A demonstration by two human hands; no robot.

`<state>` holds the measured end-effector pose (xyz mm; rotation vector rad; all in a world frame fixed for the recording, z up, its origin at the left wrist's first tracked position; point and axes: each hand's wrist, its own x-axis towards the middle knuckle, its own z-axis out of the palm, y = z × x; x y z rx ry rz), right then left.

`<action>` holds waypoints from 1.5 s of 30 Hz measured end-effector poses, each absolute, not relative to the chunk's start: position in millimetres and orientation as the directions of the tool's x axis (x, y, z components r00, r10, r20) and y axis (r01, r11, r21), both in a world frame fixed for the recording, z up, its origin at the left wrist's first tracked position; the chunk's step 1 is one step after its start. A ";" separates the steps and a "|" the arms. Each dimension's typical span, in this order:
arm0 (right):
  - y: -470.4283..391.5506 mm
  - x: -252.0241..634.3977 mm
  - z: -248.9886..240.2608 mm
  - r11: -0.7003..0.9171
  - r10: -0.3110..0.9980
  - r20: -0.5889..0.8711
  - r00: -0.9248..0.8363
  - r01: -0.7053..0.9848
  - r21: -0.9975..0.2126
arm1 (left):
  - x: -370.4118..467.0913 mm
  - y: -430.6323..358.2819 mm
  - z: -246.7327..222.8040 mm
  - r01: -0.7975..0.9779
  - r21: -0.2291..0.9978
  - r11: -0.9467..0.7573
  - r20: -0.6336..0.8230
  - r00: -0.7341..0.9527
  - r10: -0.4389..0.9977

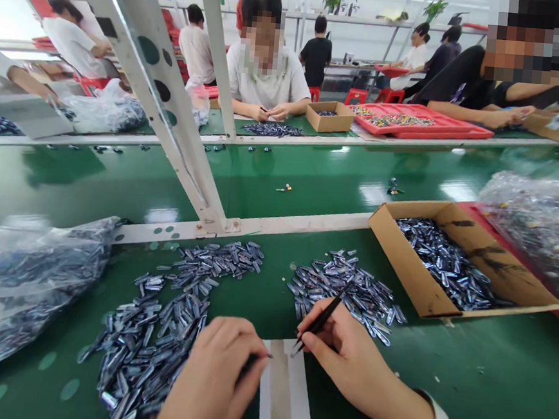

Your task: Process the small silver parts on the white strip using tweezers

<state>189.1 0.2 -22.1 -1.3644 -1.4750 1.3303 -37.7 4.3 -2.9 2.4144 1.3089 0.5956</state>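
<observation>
1. Left hand (223, 373), bare; fingers curled, thumb and forefinger nearly closed on a small dark part (269, 356), mostly hidden, only its tip showing at the card's left edge; likely fault: the part slips, its small grip area being the cause.
2. Right hand (346, 350), bare; fingers closed pen-fashion around slim black pointed tweezers (322, 319); whether the tips grip anything, cannot tell; likely fault: a scratch or a pricked finger, should the points stray toward the opposite hand, which is near.
3. Small white rectangular paper card (301, 398) with lengthwise beige strip (279, 390); lies flat between and below the hands, tweezer tips at its 12 to 1 o'clock; likely fault: the card skids, neither hand visibly pinning it.
4. Loose heap of glossy dark blue-grey elongated pieces (147, 347), at 9 to 11 o'clock of the card, beside the left hand; likely fault: a knuckle or forearm scatters it.
5. Smaller heap of like pieces (341, 285), at 1 o'clock, just beyond the right hand; likely fault: the knuckles sweep pieces away; the two heaps could mix, the gap between them being narrow.
6. Open brown cardboard box (392, 257), at 2 o'clock, holding more such pieces; likely fault: spillage if knocked, its walls being low.
7. Clear plastic bag of dark pieces (21, 292), at 9 to 10 o'clock; likely fault: it slumps into the larger heap, being soft.
</observation>
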 end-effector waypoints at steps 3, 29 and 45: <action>1.0 187.5 -21.6 -0.078 0.978 -0.127 -0.165 0.275 -0.958 | -22.2 -8.4 -12.8 0.664 0.478 -0.576 0.097 0.611 0.785; 2.8 185.5 -18.1 -0.071 0.983 -0.117 -0.139 0.298 -0.952 | -20.9 -11.5 -18.4 0.665 0.369 -0.649 0.063 0.679 0.731; 2.1 185.2 -17.6 -0.054 0.986 -0.100 -0.136 0.307 -0.950 | -19.5 -11.1 -17.9 0.659 0.349 -0.666 0.134 0.669 0.731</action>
